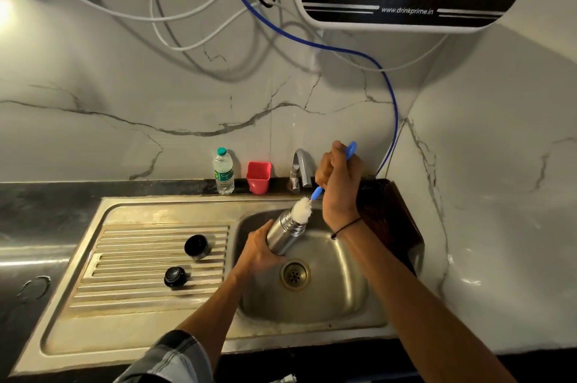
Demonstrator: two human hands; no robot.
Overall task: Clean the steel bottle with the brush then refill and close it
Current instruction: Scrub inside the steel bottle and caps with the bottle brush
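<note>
Over sink [312, 317] basin: left hand [260, 250] wraps bottle [285, 234] base, neck tilted up-right; right hand [338, 176] fists brush [304, 211] handle, bristles half in mouth, same axis.

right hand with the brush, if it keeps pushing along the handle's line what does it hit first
The right hand aims the brush down-left into the tilted steel bottle; the bristles sit at its mouth. Going on, they would likely meet the bottle's inside, though depth is unclear.
</note>
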